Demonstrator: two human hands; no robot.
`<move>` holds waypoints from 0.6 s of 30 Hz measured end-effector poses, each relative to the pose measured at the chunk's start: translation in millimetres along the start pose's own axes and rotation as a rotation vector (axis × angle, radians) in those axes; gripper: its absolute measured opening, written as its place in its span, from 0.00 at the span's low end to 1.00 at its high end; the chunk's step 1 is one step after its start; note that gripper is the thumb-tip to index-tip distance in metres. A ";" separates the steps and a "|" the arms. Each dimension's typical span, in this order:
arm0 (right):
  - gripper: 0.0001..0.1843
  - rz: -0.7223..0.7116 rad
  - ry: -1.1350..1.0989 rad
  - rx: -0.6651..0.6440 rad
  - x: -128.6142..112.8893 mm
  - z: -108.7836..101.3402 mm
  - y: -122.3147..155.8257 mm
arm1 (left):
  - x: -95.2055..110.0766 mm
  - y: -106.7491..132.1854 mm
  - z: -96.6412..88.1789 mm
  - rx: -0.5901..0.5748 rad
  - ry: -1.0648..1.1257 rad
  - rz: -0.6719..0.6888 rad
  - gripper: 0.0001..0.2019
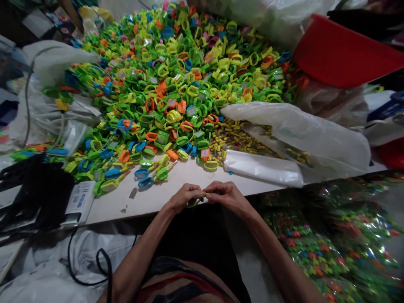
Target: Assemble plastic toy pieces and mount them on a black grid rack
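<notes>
My left hand (187, 197) is closed around a green toy watch (193, 204), whose curved strap shows below the fingers. Opposite it, the fingertips of my right hand (225, 195) pinch a small yellow piece (205, 195) against the watch; whether the two are joined I cannot tell. Both hands meet at the table's front edge, above my lap. Just beyond them lie a yellow-green toy watch (211, 165) and several blue and green ones (145, 182) with thin yellow-tipped sticks beside them.
A large heap of coloured toy watches (176, 92) covers the white table (170, 185). Small yellow-ended sticks (243, 136) spill by a stack of clear plastic bags (263, 167). A white device (80, 200) stands left, a red basin (344, 54) right. Filled bags (315, 248) lie below at right.
</notes>
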State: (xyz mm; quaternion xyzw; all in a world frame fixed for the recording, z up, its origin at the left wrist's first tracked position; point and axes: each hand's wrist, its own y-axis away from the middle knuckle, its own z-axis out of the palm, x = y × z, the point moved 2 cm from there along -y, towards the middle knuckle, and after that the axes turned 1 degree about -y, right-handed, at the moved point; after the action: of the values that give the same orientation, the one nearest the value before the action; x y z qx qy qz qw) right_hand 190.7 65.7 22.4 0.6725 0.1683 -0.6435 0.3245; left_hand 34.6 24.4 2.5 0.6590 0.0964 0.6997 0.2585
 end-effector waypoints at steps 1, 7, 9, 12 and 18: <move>0.09 -0.010 0.048 0.005 1.7 2.8 -0.6 | -0.3 0.8 -1.3 -0.002 -0.050 0.005 0.15; 0.18 0.006 0.278 0.133 24.1 12.0 -13.4 | 4.1 14.0 -40.5 0.227 -0.755 0.201 0.09; 0.24 0.003 0.341 0.268 32.2 -1.7 -22.7 | 13.1 16.3 -62.2 0.471 -1.121 0.262 0.07; 0.21 -0.025 0.557 0.471 38.2 -28.5 -40.5 | 30.4 0.9 -83.2 0.744 -1.429 0.350 0.11; 0.17 -0.144 0.798 0.435 34.4 -26.3 -70.5 | 40.7 -63.7 -82.3 0.695 -1.564 0.354 0.09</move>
State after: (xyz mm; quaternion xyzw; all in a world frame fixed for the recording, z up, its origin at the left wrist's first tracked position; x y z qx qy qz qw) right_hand 169.1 127.9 -27.6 0.9068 0.1874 -0.3755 0.0398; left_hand -30.4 115.2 -1.5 0.9970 -0.0043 0.0074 -0.0775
